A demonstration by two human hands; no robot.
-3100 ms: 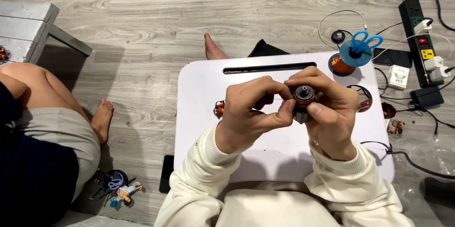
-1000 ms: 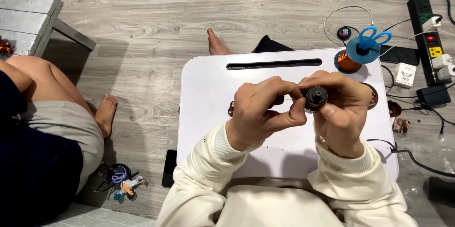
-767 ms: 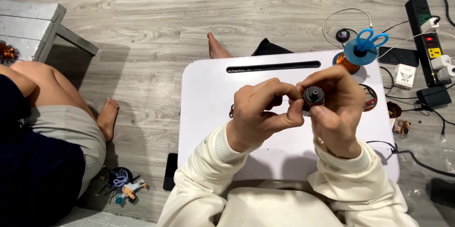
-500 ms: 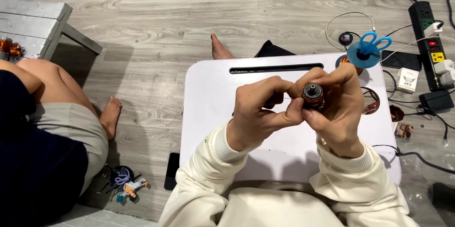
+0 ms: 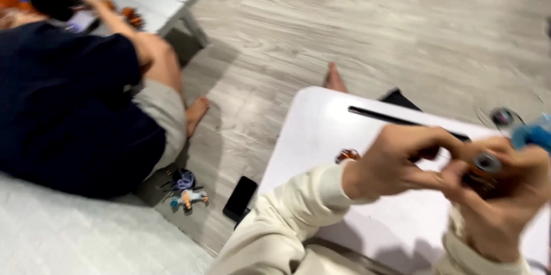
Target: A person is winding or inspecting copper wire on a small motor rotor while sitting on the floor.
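Head view, blurred, small motor [image 5: 487,163] apparently between both grips

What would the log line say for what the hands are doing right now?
left hand: pinching small round part | right hand: holding same part | over white tray | view blurred

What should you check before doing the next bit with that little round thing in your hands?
1. Both hands on the part: left hand and right hand pinch the small round metal part. Ok.
2. Sharp view of the part: blurred. Not ok.
3. Part above the white lap table: ok.
4. Copper coil lies clear of the hands: ok.
5. Phone on the floor, off the table: ok.
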